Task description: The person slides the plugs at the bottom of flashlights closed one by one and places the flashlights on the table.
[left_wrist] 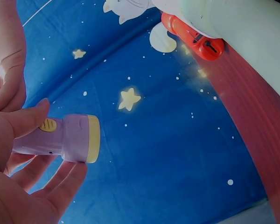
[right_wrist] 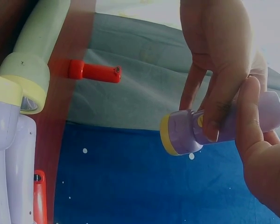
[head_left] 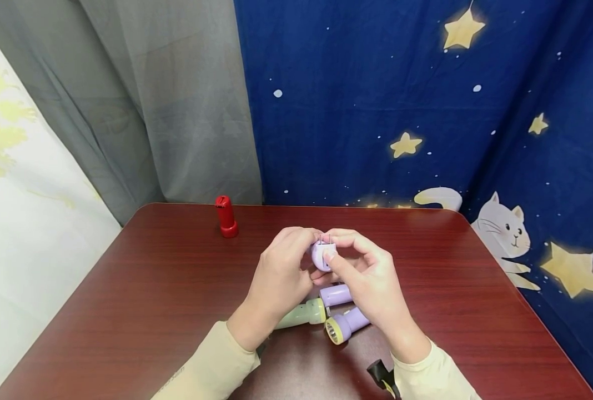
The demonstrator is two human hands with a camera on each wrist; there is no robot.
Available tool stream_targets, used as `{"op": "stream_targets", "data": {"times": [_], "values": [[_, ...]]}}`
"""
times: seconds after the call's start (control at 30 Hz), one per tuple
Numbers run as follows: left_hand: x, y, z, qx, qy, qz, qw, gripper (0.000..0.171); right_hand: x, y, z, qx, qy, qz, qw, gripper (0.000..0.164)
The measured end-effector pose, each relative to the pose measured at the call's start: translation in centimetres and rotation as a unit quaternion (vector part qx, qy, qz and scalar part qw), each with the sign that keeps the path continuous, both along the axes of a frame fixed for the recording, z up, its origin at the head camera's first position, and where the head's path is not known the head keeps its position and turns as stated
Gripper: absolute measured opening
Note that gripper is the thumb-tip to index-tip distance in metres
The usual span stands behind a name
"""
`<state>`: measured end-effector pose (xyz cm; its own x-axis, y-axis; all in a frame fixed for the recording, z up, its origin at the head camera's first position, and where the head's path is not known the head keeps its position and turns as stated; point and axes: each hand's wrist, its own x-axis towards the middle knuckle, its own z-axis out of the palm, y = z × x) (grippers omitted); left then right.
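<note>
Both hands hold a lilac flashlight (head_left: 318, 259) with a yellow rim, raised over the middle of the table. Its tail end faces the head camera and shows two thin metal plug prongs. My left hand (head_left: 281, 269) grips the body, thumb beside the yellow switch (left_wrist: 48, 125) in the left wrist view. At the tail, the thumb of my right hand (head_left: 371, 272) presses the end face, and its fingertips are at the prongs. Below the hands lie a pale green flashlight (head_left: 301, 314) and two more lilac flashlights, one (head_left: 335, 294) behind the other (head_left: 347, 324).
Toward the back left, a red flashlight (head_left: 226, 216) stands upright on the dark red table (head_left: 186, 266). Another red item (right_wrist: 40, 198) shows in the right wrist view. A black and yellow piece (head_left: 382, 375) is beside the right sleeve. Curtains (head_left: 326, 111) hang behind the table.
</note>
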<state>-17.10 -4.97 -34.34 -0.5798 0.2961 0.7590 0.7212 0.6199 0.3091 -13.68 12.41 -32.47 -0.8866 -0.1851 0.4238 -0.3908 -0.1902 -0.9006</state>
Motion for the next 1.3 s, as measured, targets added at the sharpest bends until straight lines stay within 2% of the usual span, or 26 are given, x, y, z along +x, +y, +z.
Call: {"op": "stream_targets", "data": {"times": [0.23,0.47,0.7,1.07,1.3], "values": [[0.0,-0.2,-0.1,0.007,-0.002,-0.002,1.0000,0.050,-0.1,0.0,-0.3,-0.002,0.015,0.020,1.000,0.026],[-0.1,-0.5,-0.2,0.003,0.002,-0.004,1.0000,0.049,-0.2,-0.1,-0.3,0.002,0.015,0.024,1.000,0.029],[-0.2,-0.9,-0.2,-0.004,0.022,0.004,0.9997,0.047,0.0,-0.2,-0.2,0.009,0.010,0.035,0.999,0.033],[0.0,-1.3,-0.1,-0.005,0.026,-0.006,0.9996,0.051,0.4,-0.3,0.0,0.025,0.007,0.048,0.999,0.038],[-0.3,-1.4,-0.1,-0.004,0.056,-0.002,0.9984,0.042,0.5,-0.2,0.1,0.028,0.015,0.059,0.998,0.039]]}}
